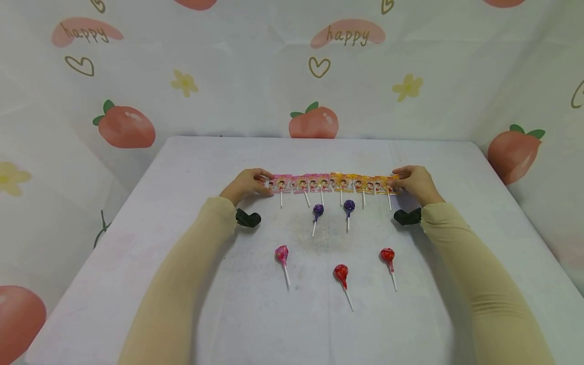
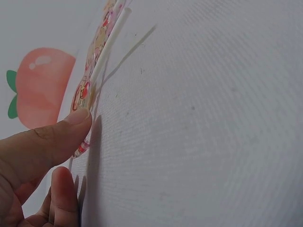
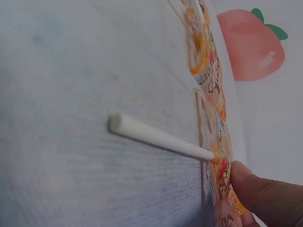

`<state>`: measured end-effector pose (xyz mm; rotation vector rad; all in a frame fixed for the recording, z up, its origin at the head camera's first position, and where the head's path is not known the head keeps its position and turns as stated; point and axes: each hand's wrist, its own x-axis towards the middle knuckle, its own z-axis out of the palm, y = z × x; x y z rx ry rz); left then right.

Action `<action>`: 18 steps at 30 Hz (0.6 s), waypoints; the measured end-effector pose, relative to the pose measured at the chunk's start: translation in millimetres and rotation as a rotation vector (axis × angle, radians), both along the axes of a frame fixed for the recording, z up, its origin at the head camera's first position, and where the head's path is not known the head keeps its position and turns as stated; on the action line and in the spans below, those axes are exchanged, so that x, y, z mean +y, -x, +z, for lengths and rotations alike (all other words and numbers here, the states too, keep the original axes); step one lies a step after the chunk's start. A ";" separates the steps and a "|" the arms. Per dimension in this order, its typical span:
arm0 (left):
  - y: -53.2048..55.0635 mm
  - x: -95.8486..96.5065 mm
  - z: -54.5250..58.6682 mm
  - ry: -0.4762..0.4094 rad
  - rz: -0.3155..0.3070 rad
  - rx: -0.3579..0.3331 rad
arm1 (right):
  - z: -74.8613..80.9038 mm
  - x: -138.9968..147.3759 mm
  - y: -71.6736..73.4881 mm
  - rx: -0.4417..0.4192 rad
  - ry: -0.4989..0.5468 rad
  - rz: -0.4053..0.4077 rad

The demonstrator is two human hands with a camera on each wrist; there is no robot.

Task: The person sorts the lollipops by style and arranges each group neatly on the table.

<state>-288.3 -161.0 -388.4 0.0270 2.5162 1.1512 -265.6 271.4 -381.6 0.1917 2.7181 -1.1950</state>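
Lollipop row [image 1: 323, 181] on far half of table [image 1: 255, 324], long axis left to right, sticks [image 1: 281, 200] pointing nearward; left hand [image 1: 248, 185] pinches pink lollipop [image 1: 282, 181] at left end; right hand [image 1: 417, 184] pinches orange lollipop [image 1: 385, 183] at right end; sleeved arms [image 1: 175, 284] stretched forward, angling inward.

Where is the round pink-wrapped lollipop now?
In the head view, the round pink lollipop lies just left of centre on the white table, below the row of flat pink and orange lollipop packets, with a round red lollipop to its right.
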 end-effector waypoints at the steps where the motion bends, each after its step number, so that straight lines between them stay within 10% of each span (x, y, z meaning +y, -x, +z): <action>1: 0.0 0.1 0.0 0.002 0.003 -0.002 | 0.6 0.3 0.0 0.000 -0.006 0.005; 18: 0.2 0.0 0.4 -0.002 0.007 -0.004 | -0.7 4.2 1.7 -0.010 -0.012 0.026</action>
